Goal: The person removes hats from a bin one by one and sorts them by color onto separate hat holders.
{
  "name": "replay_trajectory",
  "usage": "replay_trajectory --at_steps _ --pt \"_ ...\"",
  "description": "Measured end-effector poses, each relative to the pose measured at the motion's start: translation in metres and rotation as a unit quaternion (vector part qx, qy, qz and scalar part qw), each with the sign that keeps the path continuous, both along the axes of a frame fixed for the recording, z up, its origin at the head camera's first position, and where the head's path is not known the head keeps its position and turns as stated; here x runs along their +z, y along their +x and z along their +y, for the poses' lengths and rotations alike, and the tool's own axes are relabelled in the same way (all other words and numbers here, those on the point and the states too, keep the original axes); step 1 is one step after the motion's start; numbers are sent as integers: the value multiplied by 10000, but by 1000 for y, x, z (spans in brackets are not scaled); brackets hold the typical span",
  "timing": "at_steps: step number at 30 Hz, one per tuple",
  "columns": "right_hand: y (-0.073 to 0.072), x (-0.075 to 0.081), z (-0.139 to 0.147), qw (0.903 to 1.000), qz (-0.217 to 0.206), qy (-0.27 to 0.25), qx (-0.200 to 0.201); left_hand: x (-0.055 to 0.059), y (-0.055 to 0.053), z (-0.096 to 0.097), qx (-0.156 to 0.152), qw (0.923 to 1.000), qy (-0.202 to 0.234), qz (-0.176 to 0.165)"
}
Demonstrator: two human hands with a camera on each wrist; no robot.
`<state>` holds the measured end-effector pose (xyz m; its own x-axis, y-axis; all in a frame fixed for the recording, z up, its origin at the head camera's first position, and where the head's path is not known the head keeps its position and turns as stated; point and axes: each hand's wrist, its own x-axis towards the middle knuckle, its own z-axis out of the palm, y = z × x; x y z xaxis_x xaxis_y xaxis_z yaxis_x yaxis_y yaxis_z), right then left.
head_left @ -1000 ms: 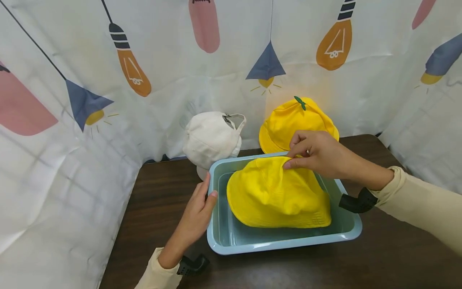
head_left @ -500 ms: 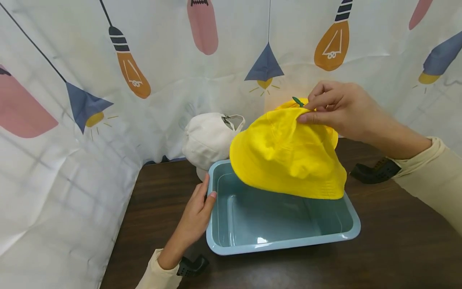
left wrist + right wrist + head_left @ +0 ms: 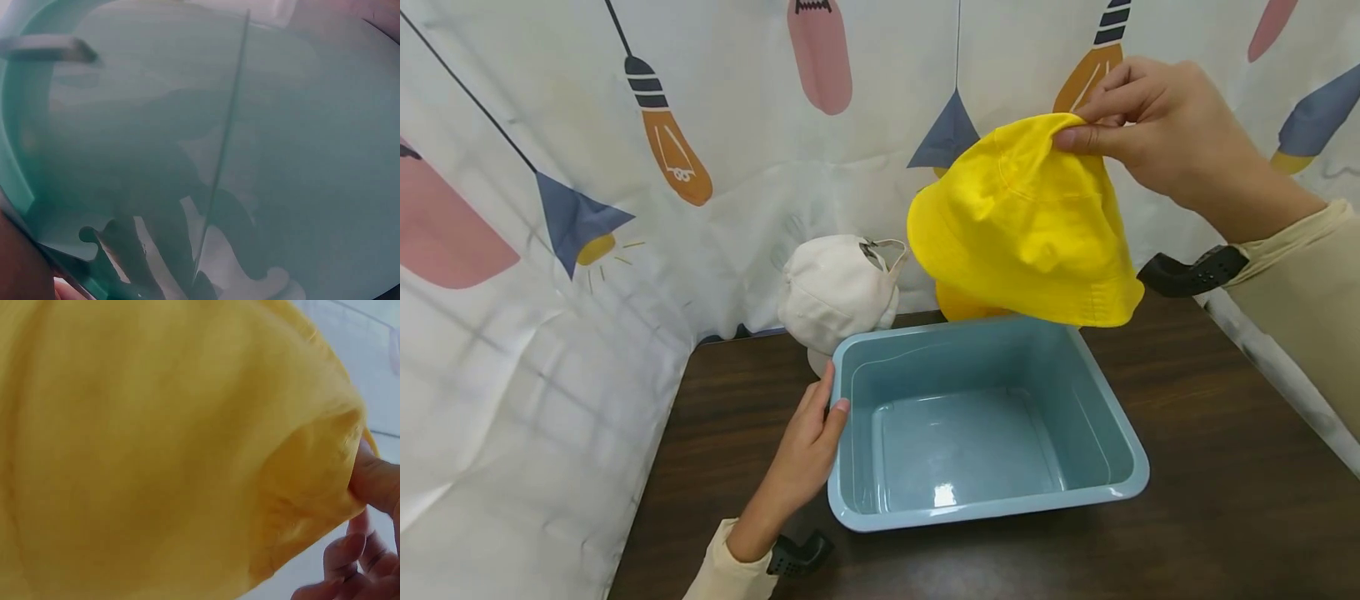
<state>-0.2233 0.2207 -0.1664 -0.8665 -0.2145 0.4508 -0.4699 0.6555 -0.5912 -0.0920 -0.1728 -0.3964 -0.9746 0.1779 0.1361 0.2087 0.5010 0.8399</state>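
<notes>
High above the back right of the table, my right hand (image 3: 1168, 133) pinches a yellow bucket hat (image 3: 1026, 225) by the top of its crown. Its brim hangs just above the far right rim of a light-blue plastic basin (image 3: 988, 517). In the right wrist view the yellow cloth (image 3: 156, 450) fills most of the picture, with the thumb pressed against it. Nothing lies in the basin. My left hand (image 3: 805, 446) rests on the basin's left side, fingers extended along the outside and thumb on the rim. The basin's glossy wall (image 3: 300, 144) fills the left wrist view.
A white cap (image 3: 835, 287) with a back strap sits behind the basin's left corner. Behind the held hat, a second yellow hat (image 3: 962, 306) is mostly hidden. The dark wooden table (image 3: 730, 417) meets a fabric curtain (image 3: 745, 167) printed with lamps.
My right hand has lifted the yellow bucket hat out of the basin, upward and to the right. The left hand and basin have stayed in place. The second yellow hat is now largely covered.
</notes>
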Motion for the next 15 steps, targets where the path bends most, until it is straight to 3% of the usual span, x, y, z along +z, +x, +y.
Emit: replay_trajectory --at_steps 10,15 --pt "-26 -6 11 9983 546 -173 120 -1 3 1 47 10000 44 -22" --pt "-34 -7 15 9903 1385 -104 -41 -1 5 2 52 10000 53 -15"
